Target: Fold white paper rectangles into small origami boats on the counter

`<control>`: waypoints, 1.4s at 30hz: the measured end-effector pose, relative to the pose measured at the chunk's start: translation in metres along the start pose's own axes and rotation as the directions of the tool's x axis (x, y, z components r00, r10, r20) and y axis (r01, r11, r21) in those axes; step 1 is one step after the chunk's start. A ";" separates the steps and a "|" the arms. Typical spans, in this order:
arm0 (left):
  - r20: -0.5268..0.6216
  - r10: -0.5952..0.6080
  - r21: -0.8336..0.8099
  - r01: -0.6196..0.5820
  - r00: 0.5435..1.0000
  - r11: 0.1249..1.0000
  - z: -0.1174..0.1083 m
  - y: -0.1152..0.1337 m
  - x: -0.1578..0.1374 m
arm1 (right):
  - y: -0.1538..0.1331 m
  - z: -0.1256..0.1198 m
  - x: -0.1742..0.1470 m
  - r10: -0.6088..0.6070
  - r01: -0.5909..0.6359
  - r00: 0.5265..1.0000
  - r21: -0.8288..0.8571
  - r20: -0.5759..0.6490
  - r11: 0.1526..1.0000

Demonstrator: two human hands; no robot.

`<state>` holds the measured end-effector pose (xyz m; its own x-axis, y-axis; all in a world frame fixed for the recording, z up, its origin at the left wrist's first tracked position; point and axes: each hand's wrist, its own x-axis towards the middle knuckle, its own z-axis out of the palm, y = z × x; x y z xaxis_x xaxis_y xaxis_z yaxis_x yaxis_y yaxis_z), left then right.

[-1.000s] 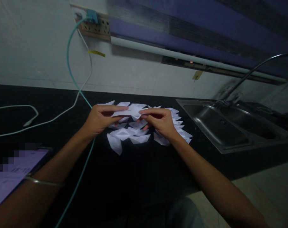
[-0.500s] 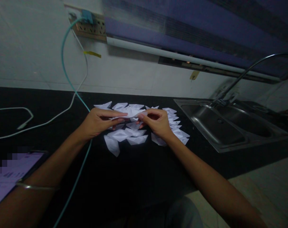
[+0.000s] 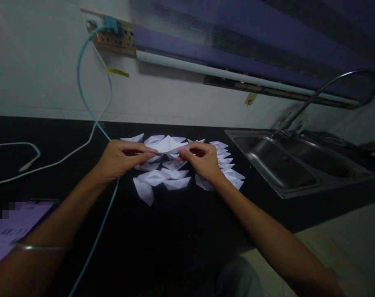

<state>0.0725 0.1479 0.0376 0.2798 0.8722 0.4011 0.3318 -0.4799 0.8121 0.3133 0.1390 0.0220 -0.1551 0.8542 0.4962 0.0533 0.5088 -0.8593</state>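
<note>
At the far left, a white cable (image 3: 63, 159) loops across a dark bench (image 3: 181, 227). Nearer the viewer lies a device with a lit, purplish screen (image 3: 23, 225), partly blurred into blocks and partly behind the person's left forearm, which wears a thin metal bangle (image 3: 40, 248). Above, on the pale wall, a teal plug sits in a socket strip (image 3: 113, 39); its teal cable (image 3: 79, 78) curves down, crosses the white one and passes behind the left wrist.

The left hand (image 3: 115, 160) pinches one end of a white folded paper boat (image 3: 167, 145) between thumb and fingers. The boat is held level at the centre, its peak pointing up, above a cluster of similar folded papers (image 3: 155, 177) on the bench. One of these, the leaf-shaped piece (image 3: 144, 192), lies nearest the viewer. The right hand (image 3: 204, 159) grips the boat's other end, its fingers likewise closed on the paper. Beside and partly behind that hand, more folded papers overlap in a column (image 3: 233, 175).

Farther right, a steel double sink (image 3: 269, 175) is set into the bench, with a tall curved tap (image 3: 317, 90) rising behind it.
</note>
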 end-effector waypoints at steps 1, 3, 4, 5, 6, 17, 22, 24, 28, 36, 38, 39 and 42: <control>0.002 0.016 0.003 -0.016 1.000 1.000 0.003 0.001 0.000 | 0.001 0.002 -0.001 0.004 -0.005 1.000 -0.003 -0.019 1.000; 0.012 0.060 0.013 -0.060 0.998 0.998 0.009 0.002 -0.001 | 0.002 0.005 -0.003 0.011 -0.012 0.999 -0.012 -0.037 1.000; 0.017 0.083 0.020 -0.083 0.996 0.996 0.013 0.002 -0.002 | 0.003 0.007 -0.004 0.009 -0.009 0.999 -0.019 -0.031 1.000; 0.021 0.101 0.026 -0.102 0.995 0.994 0.015 0.002 -0.002 | 0.004 0.008 -0.005 0.000 -0.001 1.000 -0.025 -0.018 1.000; 0.024 0.112 0.028 -0.113 0.993 0.993 0.017 0.001 -0.002 | 0.004 0.009 -0.005 -0.012 0.012 1.000 -0.030 0.002 0.999; 0.104 0.129 -0.055 -0.124 0.986 0.991 0.016 -0.002 -0.003 | 0.004 0.011 -0.006 -0.046 0.040 0.991 0.047 0.126 0.998; 0.153 0.054 -0.042 -0.048 0.987 0.998 0.011 0.003 -0.002 | 0.003 0.009 -0.005 -0.019 0.016 0.993 0.027 0.120 1.000; 0.190 0.039 -0.036 -0.033 0.981 0.999 0.008 0.003 -0.001 | 0.005 0.008 -0.005 -0.028 0.026 0.994 0.020 0.110 0.999; 0.273 0.045 -0.031 -0.038 0.961 0.999 0.003 0.000 0.003 | 0.011 0.008 -0.005 -0.101 0.102 0.992 -0.009 0.078 0.995; 0.064 0.141 -0.040 -0.139 0.988 0.990 0.012 -0.007 0.005 | 0.011 0.012 -0.008 -0.225 0.217 0.973 -0.128 -0.054 0.968; 0.040 0.152 -0.067 -0.149 0.988 0.987 0.016 -0.006 0.005 | 0.009 0.015 -0.009 -0.247 0.231 0.965 -0.159 -0.091 0.960; 0.022 0.161 -0.076 -0.159 0.987 0.984 0.018 -0.006 0.005 | 0.008 0.016 -0.010 -0.258 0.239 0.961 -0.167 -0.103 0.957; -0.034 0.175 -0.091 -0.178 0.984 0.980 0.023 -0.001 0.004 | 0.007 0.019 -0.011 -0.279 0.256 0.951 -0.165 -0.136 0.953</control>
<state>0.0937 0.1496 0.0285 0.3027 0.7774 0.5514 0.1938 -0.6166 0.7630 0.2969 0.1312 0.0079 -0.0285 0.6847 0.7282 0.1733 0.7209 -0.6710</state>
